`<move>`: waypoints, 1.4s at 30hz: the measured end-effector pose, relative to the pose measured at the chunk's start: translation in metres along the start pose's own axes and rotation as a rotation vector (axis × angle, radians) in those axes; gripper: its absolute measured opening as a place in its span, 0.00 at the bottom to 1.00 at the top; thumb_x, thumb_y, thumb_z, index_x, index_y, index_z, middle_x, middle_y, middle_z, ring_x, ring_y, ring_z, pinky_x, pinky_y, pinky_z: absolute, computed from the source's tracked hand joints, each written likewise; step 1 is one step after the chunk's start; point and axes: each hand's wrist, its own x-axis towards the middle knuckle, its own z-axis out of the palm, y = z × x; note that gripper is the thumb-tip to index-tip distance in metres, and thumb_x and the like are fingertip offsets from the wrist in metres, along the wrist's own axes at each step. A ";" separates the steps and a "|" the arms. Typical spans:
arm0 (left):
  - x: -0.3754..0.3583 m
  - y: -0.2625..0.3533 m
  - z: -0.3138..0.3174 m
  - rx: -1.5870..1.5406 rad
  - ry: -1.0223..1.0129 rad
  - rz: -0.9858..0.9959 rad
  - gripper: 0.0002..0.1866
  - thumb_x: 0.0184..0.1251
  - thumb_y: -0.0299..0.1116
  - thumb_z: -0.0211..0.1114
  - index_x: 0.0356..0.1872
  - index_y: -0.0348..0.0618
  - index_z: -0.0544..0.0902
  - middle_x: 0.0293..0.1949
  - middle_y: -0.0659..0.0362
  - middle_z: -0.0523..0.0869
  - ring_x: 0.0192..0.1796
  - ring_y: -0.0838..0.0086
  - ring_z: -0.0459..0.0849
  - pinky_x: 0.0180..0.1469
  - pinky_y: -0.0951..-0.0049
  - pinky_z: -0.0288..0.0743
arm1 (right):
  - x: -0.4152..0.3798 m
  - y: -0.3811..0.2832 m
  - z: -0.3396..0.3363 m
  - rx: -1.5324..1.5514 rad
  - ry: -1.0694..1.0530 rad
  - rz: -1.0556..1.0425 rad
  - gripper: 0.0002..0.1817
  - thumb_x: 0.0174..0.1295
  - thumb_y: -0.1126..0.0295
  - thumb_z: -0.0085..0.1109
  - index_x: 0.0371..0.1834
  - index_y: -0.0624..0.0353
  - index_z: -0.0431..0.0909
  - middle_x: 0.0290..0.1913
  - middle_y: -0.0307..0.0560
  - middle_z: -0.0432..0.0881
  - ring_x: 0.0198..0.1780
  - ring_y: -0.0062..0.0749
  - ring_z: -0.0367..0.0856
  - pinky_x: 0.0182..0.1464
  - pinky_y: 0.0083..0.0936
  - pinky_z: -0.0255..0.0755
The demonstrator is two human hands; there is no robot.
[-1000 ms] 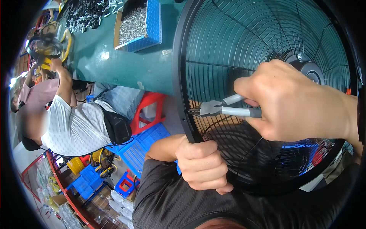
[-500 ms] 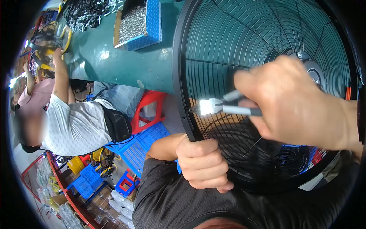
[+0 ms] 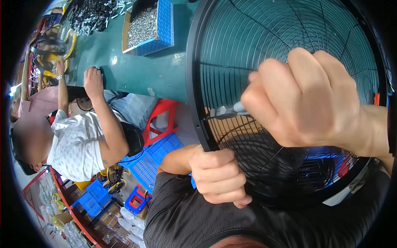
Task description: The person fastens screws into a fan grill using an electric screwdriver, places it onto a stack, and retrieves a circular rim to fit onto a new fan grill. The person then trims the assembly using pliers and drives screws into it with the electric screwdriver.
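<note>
A round black fan guard (image 3: pixel 192 70) with a thick rim and thin wires fills the right side of the view. My left hand (image 3: pixel 219 175) is closed around its rim at the lower left. Over the wires, my right hand (image 3: pixel 306 97) is closed in a fist on the handles of grey pliers (image 3: pixel 223 110). The pliers' jaws lie at the rim's inner edge, by the wire ends; their tip is hard to make out. Most of the handles are hidden under my right hand.
A green table (image 3: pixel 136 76) carries a blue box (image 3: pixel 165 29) of small metal parts and a pile of black and silver parts (image 3: pixel 93 14). A co-worker (image 3: pixel 78 140) sits at the left, near a red stool (image 3: pixel 167 120) and blue crates (image 3: pixel 151 161).
My right hand has turned and closed further round the pliers, whose head is now less visible. The co-worker has shifted, with one forearm now raised to the table edge. My left hand stays put.
</note>
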 end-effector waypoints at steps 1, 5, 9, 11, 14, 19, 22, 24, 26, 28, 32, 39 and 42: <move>0.001 -0.001 0.000 -0.005 -0.005 -0.015 0.24 0.73 0.44 0.56 0.15 0.53 0.62 0.14 0.68 0.61 0.17 0.76 0.65 0.32 0.74 0.69 | 0.002 0.002 -0.001 0.026 -0.030 0.002 0.13 0.54 0.72 0.69 0.19 0.57 0.73 0.24 0.47 0.78 0.25 0.38 0.76 0.29 0.33 0.68; -0.002 -0.005 -0.001 -0.002 -0.013 -0.017 0.24 0.73 0.44 0.55 0.15 0.52 0.62 0.15 0.67 0.62 0.17 0.76 0.65 0.32 0.73 0.69 | 0.015 0.017 -0.017 0.501 -0.491 0.066 0.12 0.55 0.71 0.69 0.20 0.57 0.74 0.25 0.46 0.78 0.25 0.36 0.75 0.29 0.33 0.68; 0.000 -0.014 -0.008 0.002 -0.029 -0.020 0.24 0.73 0.44 0.55 0.15 0.52 0.62 0.15 0.67 0.62 0.17 0.75 0.65 0.31 0.73 0.69 | 0.050 0.037 -0.009 1.148 -1.075 0.326 0.14 0.57 0.70 0.70 0.20 0.61 0.74 0.19 0.48 0.75 0.21 0.40 0.75 0.26 0.33 0.66; 0.010 -0.048 -0.022 0.015 -0.003 -0.024 0.25 0.73 0.44 0.55 0.14 0.52 0.61 0.15 0.67 0.62 0.17 0.75 0.65 0.31 0.72 0.69 | 0.091 0.055 -0.007 1.227 -1.402 0.427 0.14 0.58 0.71 0.69 0.20 0.63 0.74 0.16 0.49 0.74 0.19 0.44 0.75 0.25 0.33 0.66; 0.002 -0.057 -0.025 0.006 0.028 -0.056 0.25 0.73 0.43 0.55 0.14 0.51 0.61 0.15 0.67 0.61 0.17 0.75 0.64 0.29 0.72 0.69 | 0.081 0.046 -0.001 1.009 -0.816 0.128 0.10 0.51 0.76 0.69 0.25 0.63 0.75 0.18 0.49 0.75 0.20 0.46 0.77 0.25 0.36 0.68; 0.009 -0.061 -0.025 -0.013 0.076 -0.080 0.24 0.73 0.42 0.54 0.14 0.50 0.61 0.14 0.65 0.61 0.17 0.74 0.64 0.30 0.71 0.69 | 0.093 0.055 -0.020 0.580 -0.408 0.104 0.15 0.43 0.82 0.70 0.33 0.64 0.74 0.23 0.49 0.76 0.25 0.49 0.78 0.29 0.38 0.70; 0.006 -0.054 -0.025 -0.021 0.054 -0.064 0.25 0.73 0.42 0.54 0.14 0.50 0.61 0.15 0.65 0.62 0.17 0.74 0.64 0.30 0.72 0.69 | 0.100 0.068 -0.039 0.467 -0.417 0.088 0.19 0.42 0.82 0.71 0.39 0.64 0.75 0.27 0.49 0.76 0.30 0.49 0.78 0.34 0.39 0.70; 0.012 -0.051 -0.020 -0.016 0.056 -0.082 0.27 0.74 0.47 0.53 0.13 0.49 0.62 0.12 0.65 0.64 0.15 0.73 0.65 0.31 0.71 0.72 | 0.108 0.069 -0.038 0.456 -0.334 0.059 0.21 0.43 0.81 0.71 0.41 0.64 0.75 0.30 0.50 0.76 0.33 0.50 0.78 0.37 0.39 0.70; 0.010 -0.035 -0.016 -0.021 0.086 -0.091 0.28 0.75 0.49 0.53 0.13 0.49 0.62 0.11 0.65 0.64 0.14 0.73 0.65 0.31 0.70 0.73 | 0.112 0.060 -0.041 0.431 -0.248 0.016 0.22 0.43 0.80 0.72 0.44 0.64 0.74 0.33 0.51 0.76 0.36 0.51 0.78 0.40 0.39 0.70; 0.014 -0.020 -0.003 -0.023 0.137 -0.098 0.28 0.75 0.48 0.54 0.13 0.50 0.62 0.11 0.66 0.64 0.14 0.75 0.65 0.32 0.71 0.72 | 0.115 0.051 -0.042 0.414 -0.179 -0.041 0.24 0.44 0.79 0.72 0.46 0.64 0.74 0.36 0.52 0.76 0.38 0.52 0.77 0.42 0.40 0.70; -0.009 -0.034 -0.028 -0.067 0.155 -0.079 0.25 0.71 0.44 0.56 0.14 0.49 0.61 0.17 0.64 0.67 0.17 0.73 0.65 0.29 0.70 0.69 | 0.173 0.017 -0.022 0.412 -0.118 -0.155 0.27 0.45 0.78 0.72 0.51 0.64 0.74 0.41 0.54 0.76 0.44 0.53 0.77 0.48 0.40 0.70; -0.012 -0.032 -0.027 -0.111 0.327 -0.110 0.20 0.56 0.40 0.61 0.12 0.48 0.62 0.17 0.62 0.62 0.17 0.69 0.64 0.24 0.69 0.60 | 0.232 -0.050 0.022 0.337 -0.314 -0.250 0.23 0.51 0.68 0.71 0.49 0.67 0.76 0.45 0.58 0.80 0.50 0.55 0.80 0.53 0.42 0.74; -0.007 -0.035 -0.027 -0.094 0.362 -0.070 0.22 0.63 0.41 0.60 0.14 0.48 0.61 0.17 0.62 0.61 0.18 0.69 0.65 0.25 0.68 0.60 | 0.247 -0.089 0.048 0.242 -0.550 -0.172 0.25 0.57 0.59 0.69 0.49 0.69 0.76 0.46 0.61 0.82 0.53 0.53 0.82 0.52 0.45 0.80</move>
